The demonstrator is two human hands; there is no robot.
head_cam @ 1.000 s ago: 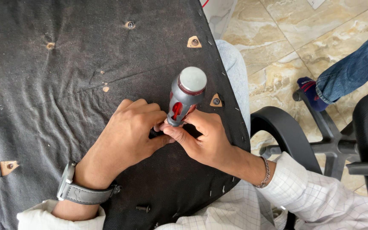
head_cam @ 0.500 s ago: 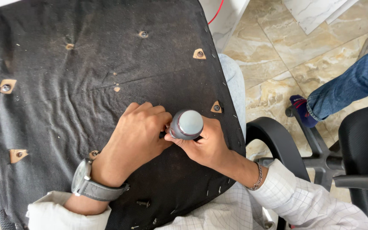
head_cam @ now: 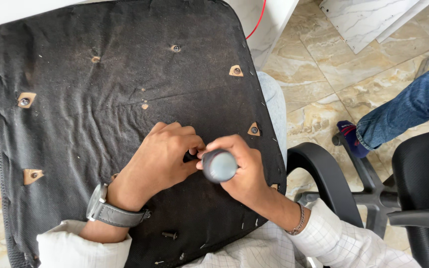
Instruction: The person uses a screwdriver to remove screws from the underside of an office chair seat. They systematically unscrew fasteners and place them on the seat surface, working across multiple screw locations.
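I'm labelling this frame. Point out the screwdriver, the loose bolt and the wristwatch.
screwdriver (head_cam: 220, 166), head view, on the grey handle cap.
loose bolt (head_cam: 169, 234), head view, on its dark shank.
wristwatch (head_cam: 99, 203), head view, on its case edge.

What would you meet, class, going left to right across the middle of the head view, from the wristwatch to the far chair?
Wristwatch → left hand → screwdriver handle → right hand → bracelet → black armrest → black chair back.

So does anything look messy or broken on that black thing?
Yes. A loose black screw lies on the black fabric underside near the left wrist. The fabric is dusty, with crumbs scattered about and small cut holes baring wood, like one at the left edge.
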